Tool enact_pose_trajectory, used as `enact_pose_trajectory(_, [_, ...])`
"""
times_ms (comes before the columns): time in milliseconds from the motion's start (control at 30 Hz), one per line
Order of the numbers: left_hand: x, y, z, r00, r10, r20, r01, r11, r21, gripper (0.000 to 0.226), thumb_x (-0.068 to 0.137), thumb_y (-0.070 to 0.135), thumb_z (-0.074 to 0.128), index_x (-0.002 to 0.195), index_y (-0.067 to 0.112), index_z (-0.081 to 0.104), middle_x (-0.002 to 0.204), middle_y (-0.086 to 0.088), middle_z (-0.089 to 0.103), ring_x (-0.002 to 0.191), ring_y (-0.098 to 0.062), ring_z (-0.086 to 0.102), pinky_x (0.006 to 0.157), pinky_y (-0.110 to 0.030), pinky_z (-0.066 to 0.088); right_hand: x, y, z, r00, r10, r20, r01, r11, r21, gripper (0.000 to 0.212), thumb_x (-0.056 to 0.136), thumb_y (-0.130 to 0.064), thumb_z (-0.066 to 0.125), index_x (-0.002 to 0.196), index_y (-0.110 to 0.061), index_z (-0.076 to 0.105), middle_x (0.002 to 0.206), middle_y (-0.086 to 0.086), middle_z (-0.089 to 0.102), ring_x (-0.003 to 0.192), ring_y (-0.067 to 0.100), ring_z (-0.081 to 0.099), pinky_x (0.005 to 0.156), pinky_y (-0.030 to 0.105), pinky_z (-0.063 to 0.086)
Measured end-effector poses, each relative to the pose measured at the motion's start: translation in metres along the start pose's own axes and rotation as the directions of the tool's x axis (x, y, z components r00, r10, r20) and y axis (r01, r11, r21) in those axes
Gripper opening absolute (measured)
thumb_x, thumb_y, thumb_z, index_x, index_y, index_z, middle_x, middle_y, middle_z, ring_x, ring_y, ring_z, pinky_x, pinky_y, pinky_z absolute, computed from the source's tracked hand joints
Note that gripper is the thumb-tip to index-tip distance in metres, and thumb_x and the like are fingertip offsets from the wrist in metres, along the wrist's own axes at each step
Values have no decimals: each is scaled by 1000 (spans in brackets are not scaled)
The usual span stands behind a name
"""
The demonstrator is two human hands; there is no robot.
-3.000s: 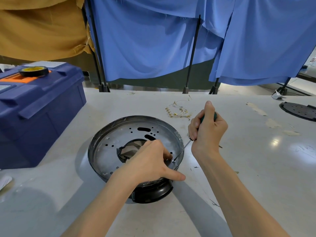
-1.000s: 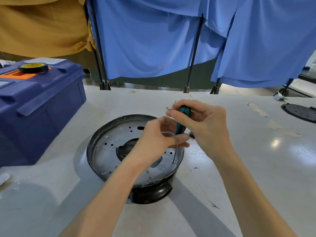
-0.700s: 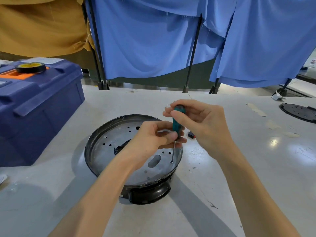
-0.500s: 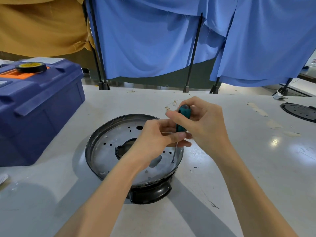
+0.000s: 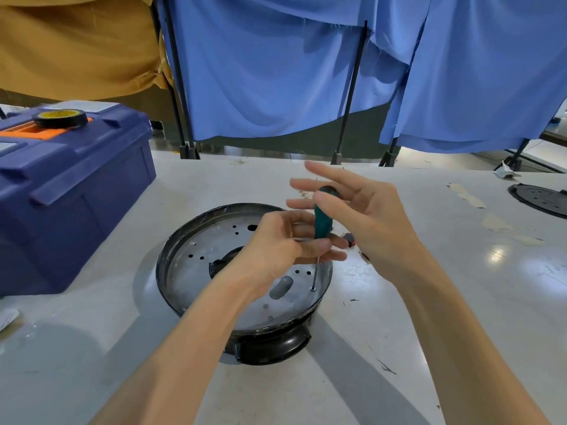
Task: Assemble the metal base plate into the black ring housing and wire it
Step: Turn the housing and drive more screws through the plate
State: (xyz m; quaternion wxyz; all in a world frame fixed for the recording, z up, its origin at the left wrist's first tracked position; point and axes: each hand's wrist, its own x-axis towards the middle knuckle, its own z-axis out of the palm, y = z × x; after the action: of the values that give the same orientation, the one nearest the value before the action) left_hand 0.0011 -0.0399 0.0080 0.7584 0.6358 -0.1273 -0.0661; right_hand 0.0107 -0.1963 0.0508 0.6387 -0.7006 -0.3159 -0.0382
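Pinching the slim teal-handled screwdriver (image 5: pixel 322 222) upright with the left hand (image 5: pixel 282 243), tip down on a small screw (image 5: pixel 313 288) near the right edge of the round perforated metal base plate (image 5: pixel 196 265). Seated inside the glossy black ring housing (image 5: pixel 276 345), mid white table (image 5: pixel 429 332). Hovering the right hand (image 5: pixel 368 216) by the handle top, fingers spread, gripping nothing.

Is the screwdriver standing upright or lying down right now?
Upright: the screwdriver tip rests on the base plate, left hand gripping it.

This is looking like an assembly workshop: a blue toolbox (image 5: pixel 76 204) is sitting on a white worktable (image 5: pixel 460 302), a black tape roll (image 5: pixel 59 118) is lying on its lid, and blue cloth screens (image 5: pixel 260 72) are hanging behind and right of it.
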Motion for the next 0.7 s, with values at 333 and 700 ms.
enact_pose_trajectory(333, [2,1,0,989,82,-125,-78,996,42,26,79,-10,71,103,-3,65,78,-9,74,77,-30,74,73,-36,61,1,7,11,970,-53,-236,-21,953,-302,28,80,-33,77,103,-16,74,89,-7,75,85,9,72,79,29,60])
enact_pose_trajectory(700, [3,-4,3,988,133,-79,-114,971,208,22,75,0,79,81,21,74,78,-1,75,79,-20,74,75,-28,59,-4,5,15,897,-176,-405,-28,893,-449,17,80,-25,81,86,-12,73,75,-1,71,74,17,70,74,37,60])
